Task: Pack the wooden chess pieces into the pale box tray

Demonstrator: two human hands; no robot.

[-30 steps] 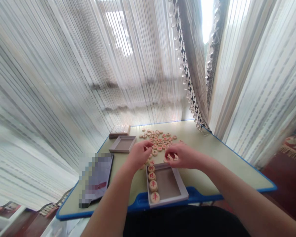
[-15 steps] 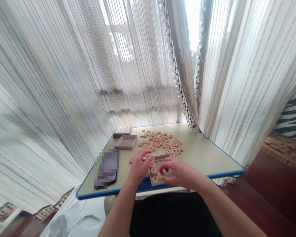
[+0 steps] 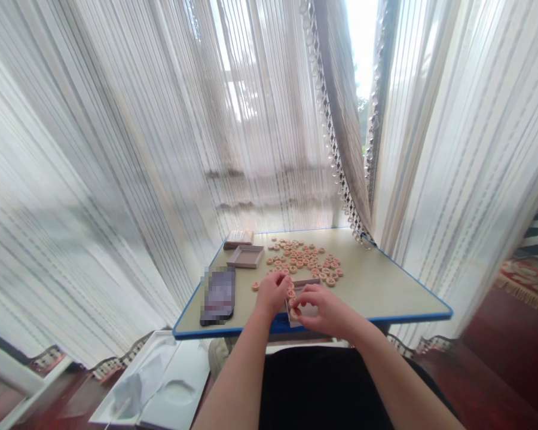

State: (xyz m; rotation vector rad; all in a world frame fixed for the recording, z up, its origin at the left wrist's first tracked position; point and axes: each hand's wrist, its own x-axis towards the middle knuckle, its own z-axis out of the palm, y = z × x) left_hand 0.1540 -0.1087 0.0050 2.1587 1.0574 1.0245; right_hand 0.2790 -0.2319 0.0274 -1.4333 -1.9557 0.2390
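Note:
A small grey box tray (image 3: 308, 282) lies at the near edge of the blue-rimmed table (image 3: 385, 286). Round wooden chess pieces with red marks (image 3: 305, 258) are scattered beyond it, and a few lie in the tray's left side. My left hand (image 3: 272, 294) rests at the tray's left edge with its fingers curled over the pieces there. My right hand (image 3: 320, 307) covers the tray's near part, its fingers pinched at a piece at the near left corner. What either hand holds is too small to name.
A second grey tray (image 3: 245, 256) and a flat brown box (image 3: 238, 239) sit at the table's far left. A dark phone (image 3: 219, 295) lies at the left near edge. Sheer curtains hang all around. A white foam packing tray (image 3: 156, 382) lies on the floor at the left.
The camera has pulled back and up, so the table looks smaller and farther. Both hands came from the loose pieces back to the near tray and stay there.

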